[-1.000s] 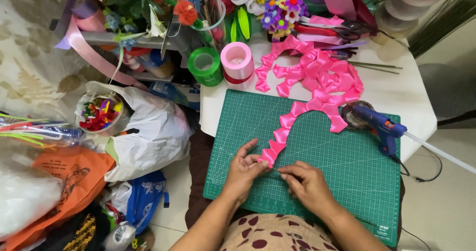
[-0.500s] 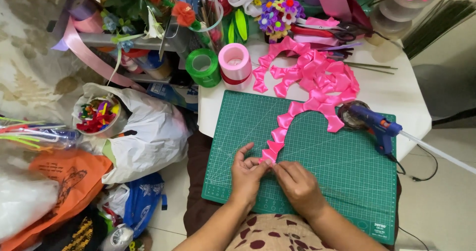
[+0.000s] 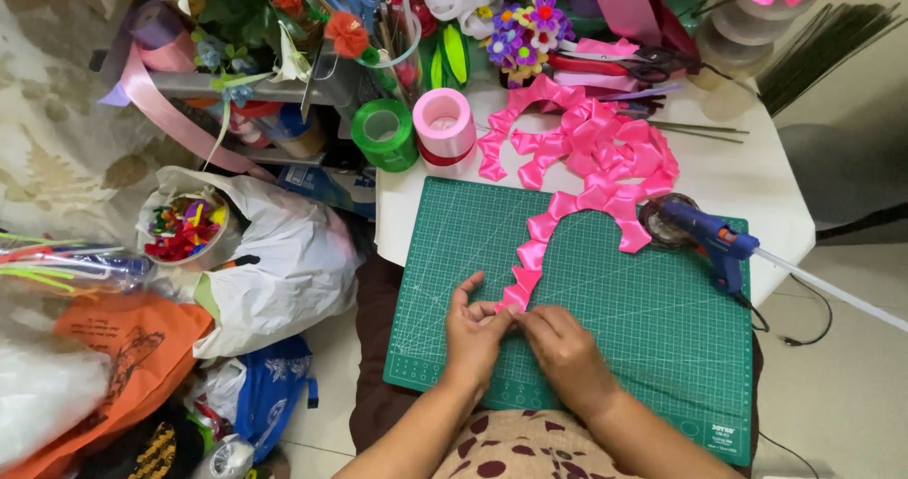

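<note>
Left hand (image 3: 476,326) and right hand (image 3: 560,345) are pinching ribbon (image 3: 577,172) end together on mat (image 3: 662,347) | long pleated length is lying finished behind | spool (image 3: 445,126) is waiting unused.

White table (image 3: 757,172), green cutting mat (image 3: 653,328), blue glue gun (image 3: 711,243), pink and green ribbon spools (image 3: 445,124)

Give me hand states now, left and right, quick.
Left hand: closed, pinching the near end of the folded pink ribbon on the green cutting mat.
Right hand: closed, fingertips pinching the same ribbon end.
</note>
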